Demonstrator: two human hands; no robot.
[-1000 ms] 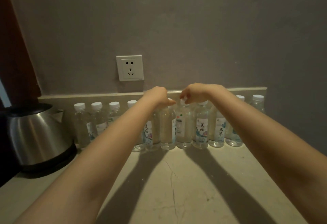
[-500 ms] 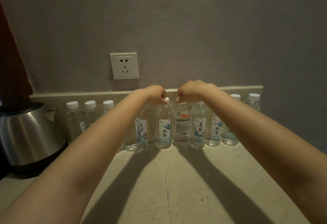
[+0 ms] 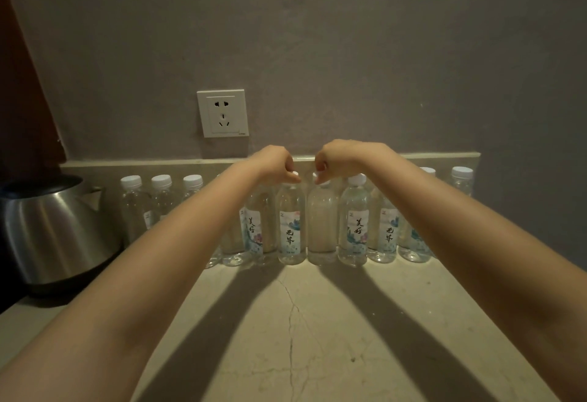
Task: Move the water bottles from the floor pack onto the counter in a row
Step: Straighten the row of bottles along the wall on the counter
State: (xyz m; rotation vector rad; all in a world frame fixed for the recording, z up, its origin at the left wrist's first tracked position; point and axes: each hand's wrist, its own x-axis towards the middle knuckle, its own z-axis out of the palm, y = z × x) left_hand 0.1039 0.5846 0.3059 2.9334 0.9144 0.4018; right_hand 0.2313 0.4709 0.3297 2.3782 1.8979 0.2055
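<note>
Several clear water bottles with white caps stand upright in a row along the back of the beige counter [image 3: 317,331], against the low backsplash. My left hand [image 3: 274,161] pinches the cap of a bottle [image 3: 290,230] with its label facing me. My right hand [image 3: 341,157] pinches the cap of the neighbouring bottle [image 3: 321,227], whose label is turned away. Both bottles stand on the counter, touching each other. My forearms hide parts of the row. The floor pack is out of view.
A steel electric kettle [image 3: 54,230] stands on the counter at the left, close to the row's left end. A white wall socket [image 3: 222,113] is above the row. A crack [image 3: 290,322] runs through the counter top. The row's right end [image 3: 462,179] nears the backsplash's end.
The bottle under my right hand has been turned, so its label now faces away. Both hands stay on the two middle caps. The view has shifted slightly.
</note>
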